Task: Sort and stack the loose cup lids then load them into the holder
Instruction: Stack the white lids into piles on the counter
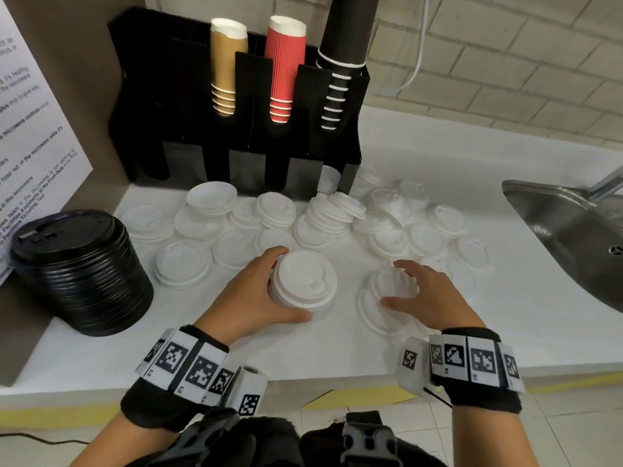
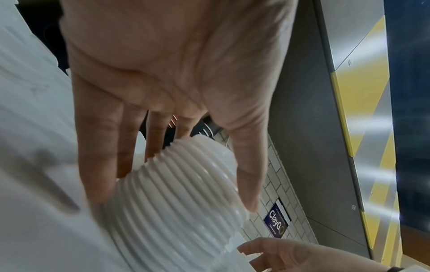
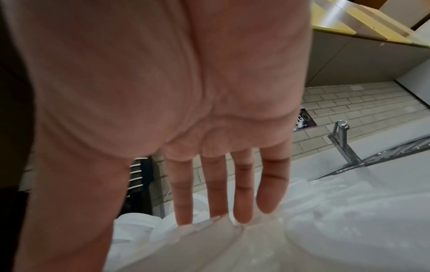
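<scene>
Left hand [image 1: 259,291] curled round white lid stack [image 1: 303,281] to steady it on tabletop [image 1: 505,298]; right hand [image 1: 421,294] spread over loose lid [image 1: 381,311], likely gathering it next

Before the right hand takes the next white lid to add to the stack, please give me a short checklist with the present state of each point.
1. Left hand grips the white lid stack: ok.
2. Stack nested evenly, seen from the left wrist: ok.
3. Right hand free, fingers over a loose lid: ok.
4. That lid same size as the stack: cannot tell.
5. Black lid stack kept apart: ok.
6. Free slot in the holder: ok.
</scene>
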`<state>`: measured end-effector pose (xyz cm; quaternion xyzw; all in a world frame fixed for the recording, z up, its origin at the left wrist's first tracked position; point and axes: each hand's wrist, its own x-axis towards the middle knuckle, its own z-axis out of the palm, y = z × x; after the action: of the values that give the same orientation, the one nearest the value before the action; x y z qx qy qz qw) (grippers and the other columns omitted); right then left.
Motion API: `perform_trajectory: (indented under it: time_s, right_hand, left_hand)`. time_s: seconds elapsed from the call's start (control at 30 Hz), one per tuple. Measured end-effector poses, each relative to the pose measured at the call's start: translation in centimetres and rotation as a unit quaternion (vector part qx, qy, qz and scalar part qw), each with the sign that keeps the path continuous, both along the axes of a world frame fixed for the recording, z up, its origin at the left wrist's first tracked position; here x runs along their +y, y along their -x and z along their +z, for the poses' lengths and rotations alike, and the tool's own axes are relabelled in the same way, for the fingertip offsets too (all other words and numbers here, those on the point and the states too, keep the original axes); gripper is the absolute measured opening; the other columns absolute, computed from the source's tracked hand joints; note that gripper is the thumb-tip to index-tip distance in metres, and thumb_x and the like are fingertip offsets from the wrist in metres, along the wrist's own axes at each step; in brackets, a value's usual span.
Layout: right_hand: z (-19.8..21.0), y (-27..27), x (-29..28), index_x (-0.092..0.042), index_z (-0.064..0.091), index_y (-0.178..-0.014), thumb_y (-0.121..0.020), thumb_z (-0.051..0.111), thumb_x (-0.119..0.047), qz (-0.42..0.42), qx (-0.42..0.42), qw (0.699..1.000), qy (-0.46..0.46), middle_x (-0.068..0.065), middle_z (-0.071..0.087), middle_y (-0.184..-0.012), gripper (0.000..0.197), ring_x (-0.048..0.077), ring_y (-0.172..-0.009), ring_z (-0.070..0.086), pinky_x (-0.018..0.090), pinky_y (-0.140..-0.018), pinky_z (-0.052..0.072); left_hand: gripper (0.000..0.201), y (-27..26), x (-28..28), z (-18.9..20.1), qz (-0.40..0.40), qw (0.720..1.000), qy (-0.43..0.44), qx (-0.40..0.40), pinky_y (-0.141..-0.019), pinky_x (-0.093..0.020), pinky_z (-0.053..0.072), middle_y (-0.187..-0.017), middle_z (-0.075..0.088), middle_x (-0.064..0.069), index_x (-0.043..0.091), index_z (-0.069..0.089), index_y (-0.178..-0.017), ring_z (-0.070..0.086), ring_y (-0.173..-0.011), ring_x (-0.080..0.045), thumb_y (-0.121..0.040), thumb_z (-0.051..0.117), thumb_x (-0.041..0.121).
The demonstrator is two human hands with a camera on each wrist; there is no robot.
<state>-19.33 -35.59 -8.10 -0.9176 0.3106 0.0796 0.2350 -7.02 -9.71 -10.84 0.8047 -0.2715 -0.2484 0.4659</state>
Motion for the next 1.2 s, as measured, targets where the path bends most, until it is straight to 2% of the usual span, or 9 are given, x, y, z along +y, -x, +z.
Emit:
perform_trajectory:
  time_s: [0.13, 0.3, 0.43, 0.57, 0.77, 0.93, 1.07, 1.13, 1.2]
  right_hand:
    - [0.3, 0.1, 0.2, -0.029, 0.045, -0.135, -0.072, 0.080, -0.038, 0.002, -0.053, 0.999, -0.007, 0.001, 0.051, -0.129, 0.073, 0.022, -0.121, 0.045, 0.034, -0.098, 0.040]
    - [1.6, -0.5, 2.4, -0.041, 0.051, -0.117, -0.070, 0.081, -0.036, 0.016, -0.201, 0.971, -0.126, -0.021, 0.057, -0.111, 0.056, -0.004, -0.095, 0.056, 0.010, -0.068, 0.042]
    - [1.7, -1.6, 5.1, -0.042, 0.055, -0.117, -0.076, 0.079, -0.030, 0.064, -0.241, 0.944, -0.214, -0.018, 0.061, -0.111, 0.049, -0.007, -0.096, 0.057, 0.008, -0.070, 0.047]
    - [1.3, -2.6, 7.1, -0.036, 0.056, -0.120, -0.080, 0.076, -0.027, 0.116, -0.238, 0.941, -0.210, -0.018, 0.058, -0.120, 0.046, 0.001, -0.105, 0.055, 0.010, -0.071, 0.046]
    - [0.9, -3.5, 8.7, -0.035, 0.055, -0.122, -0.078, 0.077, -0.027, 0.183, -0.247, 0.940, -0.146, -0.012, 0.055, -0.124, 0.050, -0.006, -0.111, 0.047, 0.003, -0.084, 0.034]
    - [1.1, -3.7, 9.1, -0.030, 0.059, -0.124, -0.075, 0.080, -0.027, 0.210, -0.241, 0.941, -0.111, -0.009, 0.054, -0.125, 0.054, 0.010, -0.120, 0.047, 0.026, -0.102, 0.037]
    - [1.2, -3.7, 9.3, -0.029, 0.060, -0.124, -0.073, 0.081, -0.027, 0.214, -0.239, 0.940, -0.111, -0.006, 0.054, -0.125, 0.055, 0.015, -0.121, 0.047, 0.036, -0.105, 0.037]
    - [1.1, -3.7, 9.2, -0.028, 0.060, -0.124, -0.073, 0.082, -0.026, 0.217, -0.239, 0.940, -0.114, -0.006, 0.054, -0.125, 0.056, 0.013, -0.121, 0.047, 0.034, -0.105, 0.038]
    - [1.2, -3.7, 8.8, -0.030, 0.058, -0.124, -0.073, 0.082, -0.027, 0.214, -0.247, 0.937, -0.124, -0.009, 0.054, -0.126, 0.057, 0.004, -0.118, 0.046, 0.022, -0.098, 0.038]
  left_hand:
    - [0.085, 0.0, 0.0, -0.1, -0.003, 1.000, 0.006, -0.005, -0.083, -0.014, 0.040, -0.120, 0.049, 0.025, 0.044, 0.039, -0.125, 0.050, -0.110, 0.002, -0.057, 0.091, 0.036]
    - [0.109, 0.1, 0.1, -0.1, 0.002, 1.000, -0.011, -0.008, -0.098, -0.024, 0.040, -0.127, 0.044, 0.016, 0.033, 0.026, -0.144, 0.048, -0.114, -0.005, -0.057, 0.092, 0.035]
    - [0.087, 0.1, 0.3, -0.2, 0.001, 1.000, 0.007, -0.004, -0.085, -0.014, 0.042, -0.120, 0.049, 0.022, 0.042, 0.035, -0.127, 0.052, -0.108, 0.002, -0.061, 0.091, 0.032]
    - [0.080, 0.3, 0.2, -0.2, 0.006, 1.000, 0.020, -0.002, -0.079, -0.010, 0.042, -0.117, 0.051, 0.025, 0.046, 0.038, -0.120, 0.051, -0.103, 0.010, -0.061, 0.091, 0.033]
    - [0.081, 0.4, 0.0, -0.3, 0.013, 1.000, 0.019, -0.009, -0.089, -0.025, 0.049, -0.119, 0.056, 0.017, 0.043, 0.042, -0.122, 0.055, -0.105, 0.002, -0.059, 0.091, 0.032]
    - [0.082, 0.3, -0.1, -0.2, 0.011, 1.000, 0.014, -0.009, -0.094, -0.034, 0.050, -0.120, 0.057, 0.013, 0.038, 0.044, -0.126, 0.055, -0.108, -0.004, -0.059, 0.091, 0.031]
    - [0.082, 0.3, -0.1, -0.2, 0.009, 1.000, 0.013, -0.010, -0.094, -0.035, 0.050, -0.119, 0.057, 0.012, 0.037, 0.045, -0.125, 0.056, -0.107, -0.004, -0.059, 0.092, 0.030]
    - [0.081, 0.2, -0.1, -0.2, 0.007, 1.000, 0.012, -0.012, -0.093, -0.034, 0.050, -0.119, 0.056, 0.012, 0.038, 0.045, -0.124, 0.055, -0.106, -0.003, -0.058, 0.092, 0.030]
    - [0.081, 0.2, -0.1, -0.1, 0.009, 1.000, 0.012, -0.012, -0.093, -0.033, 0.050, -0.119, 0.056, 0.012, 0.040, 0.044, -0.123, 0.055, -0.106, -0.002, -0.058, 0.092, 0.030]
